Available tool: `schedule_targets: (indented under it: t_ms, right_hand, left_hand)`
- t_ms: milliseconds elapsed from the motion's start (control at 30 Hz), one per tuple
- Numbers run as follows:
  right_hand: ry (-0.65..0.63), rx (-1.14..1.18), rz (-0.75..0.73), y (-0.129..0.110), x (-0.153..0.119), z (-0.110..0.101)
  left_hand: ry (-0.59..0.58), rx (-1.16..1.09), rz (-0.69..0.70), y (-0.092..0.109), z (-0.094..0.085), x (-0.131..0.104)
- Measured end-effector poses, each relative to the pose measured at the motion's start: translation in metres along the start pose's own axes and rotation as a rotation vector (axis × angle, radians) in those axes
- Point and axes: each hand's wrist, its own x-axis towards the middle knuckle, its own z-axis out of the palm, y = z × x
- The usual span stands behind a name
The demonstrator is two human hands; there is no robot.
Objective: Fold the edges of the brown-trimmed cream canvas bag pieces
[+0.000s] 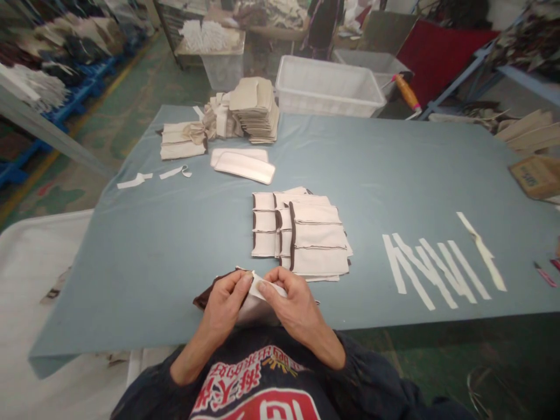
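Close to my body at the table's near edge, both hands work on one cream fabric piece (258, 313) with dark brown trim. My left hand (224, 304) is closed, its thumb and fingers pinching the piece's upper edge. In my right hand (297, 300) a short white strip (257, 287) is pinched, its end against that edge beside the left thumb. The palms hide much of the fabric. Just beyond the hands lies an overlapping stack of cream, brown-edged fabric panels (317, 236) with stitched seams.
Several white strips (431, 271) lie on the blue-covered table (175, 245) at right, near a small pink-handled tool (545, 274). Two pale oblong pieces (245, 166), a beige stack (256, 108) and a folded bundle (181, 143) lie farther back. A white bin (328, 87) stands beyond.
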Motion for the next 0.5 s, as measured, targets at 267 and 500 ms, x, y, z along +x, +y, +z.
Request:
schedule_targets:
  t_ms: [267,500]
  right_hand:
    - [0.036,-0.023,0.026,0.010,0.004,0.007]
    - [0.026,-0.068,0.011,0.011,0.004,0.008]
  left_hand:
    - [0.015,0.008,0.021,-0.002,0.002,-0.003]
    - [0.024,-0.007,0.016,-0.005,0.004,-0.005]
